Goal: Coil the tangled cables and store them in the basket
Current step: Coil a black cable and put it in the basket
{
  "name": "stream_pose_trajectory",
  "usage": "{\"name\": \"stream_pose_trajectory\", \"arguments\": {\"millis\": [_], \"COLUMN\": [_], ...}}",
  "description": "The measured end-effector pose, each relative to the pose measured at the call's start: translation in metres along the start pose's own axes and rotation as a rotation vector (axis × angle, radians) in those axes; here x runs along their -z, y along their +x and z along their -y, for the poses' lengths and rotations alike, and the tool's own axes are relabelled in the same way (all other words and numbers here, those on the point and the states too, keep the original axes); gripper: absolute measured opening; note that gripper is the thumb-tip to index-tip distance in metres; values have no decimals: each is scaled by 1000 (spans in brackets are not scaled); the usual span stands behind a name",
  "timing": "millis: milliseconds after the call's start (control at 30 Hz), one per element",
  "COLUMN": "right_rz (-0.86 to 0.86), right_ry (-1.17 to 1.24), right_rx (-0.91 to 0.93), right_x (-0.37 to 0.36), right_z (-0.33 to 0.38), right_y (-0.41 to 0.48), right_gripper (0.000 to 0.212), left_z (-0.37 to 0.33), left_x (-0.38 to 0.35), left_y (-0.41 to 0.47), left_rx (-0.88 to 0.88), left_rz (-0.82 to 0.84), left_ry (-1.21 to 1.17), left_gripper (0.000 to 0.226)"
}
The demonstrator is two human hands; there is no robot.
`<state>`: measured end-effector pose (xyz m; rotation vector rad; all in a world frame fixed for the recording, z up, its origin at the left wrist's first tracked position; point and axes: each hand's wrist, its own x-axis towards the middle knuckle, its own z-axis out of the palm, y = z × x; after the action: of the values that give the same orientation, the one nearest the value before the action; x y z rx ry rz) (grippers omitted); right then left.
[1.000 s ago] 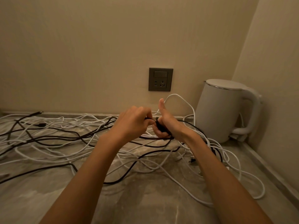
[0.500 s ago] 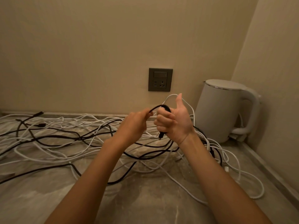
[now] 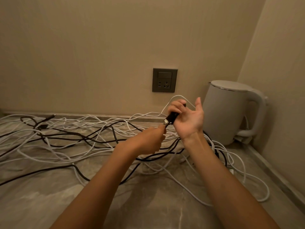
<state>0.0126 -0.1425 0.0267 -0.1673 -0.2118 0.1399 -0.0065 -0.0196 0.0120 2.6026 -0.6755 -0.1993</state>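
Right hand (image 3: 188, 120) rolled palm-up, fingers curled round black cable (image 3: 172, 116) loops; left hand (image 3: 148, 141) pinches cable below; coiling just begun.

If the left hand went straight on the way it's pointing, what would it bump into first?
Probably the small black coil of thin black cable gripped in the right hand. The left hand, pinching that cable, points up and rightward straight at it, though depth is unclear.

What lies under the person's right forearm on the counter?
Tangled white cables and black cables run in under the right forearm across the grey marble counter and emerge beyond it. Where they cross beneath is covered by the arm.
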Motion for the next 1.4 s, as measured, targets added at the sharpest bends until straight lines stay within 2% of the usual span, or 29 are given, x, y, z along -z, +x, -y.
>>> {"name": "stream_pose_trajectory", "arguments": {"millis": [67, 133, 200, 300, 400, 567, 733, 833, 933, 1033, 1133, 1267, 1400], "right_rz": [-43, -81, -106, -106, -85, -82, -61, 12, 52, 123, 191, 268, 391], "right_ry": [-45, -196, -386, -718, -1027, -1389, -1743, -1869, -1823, -1697, -1494, -1066, -662], "right_rx": [77, 158, 226, 277, 309, 198, 76, -106, -389, -581, -670, -736, -733], "right_x": [-2, -3, -2, 0, 5, 14, 18, 16, 13, 13, 14, 16, 23], "right_z": [-3, -5, -6, -10, -15, -8, -10, -10, -7, -1, 5, 7, 3], "right_y": [-1, 0, 1, 1, 2, 8, 10, 9, 6, 5, 5, 3, 11], "right_gripper": [54, 52, 53, 58, 63, 75, 85, 89, 88, 89, 86, 87, 88], "left_z": [-2, -3, -5, -4, 0, 9, 8, 9, 12, 16, 15, 15, 24], "left_x": [0, 1, 2, 7, 14, 25, 28, 28, 27, 27, 26, 25, 21], "left_y": [-2, -2, -3, -5, -9, -12, -14, -13, -12, -11, -11, -11, -6], "left_rx": [-4, -12, -38, -74, -58, -42, -91, -98, -89, -108, -149, -173, -45], "left_rz": [6, 10, 1, -82, -161, -278, -399, -440, -490, -536, -567, -566, -521], "left_ry": [128, 204, 224, 222, 214, 214, 179, 175, 176, 113, 63, 43, 112], "left_gripper": [31, 34, 32, 14, 18, 27, 22, 18, 16, 14, 15, 27, 25]}}
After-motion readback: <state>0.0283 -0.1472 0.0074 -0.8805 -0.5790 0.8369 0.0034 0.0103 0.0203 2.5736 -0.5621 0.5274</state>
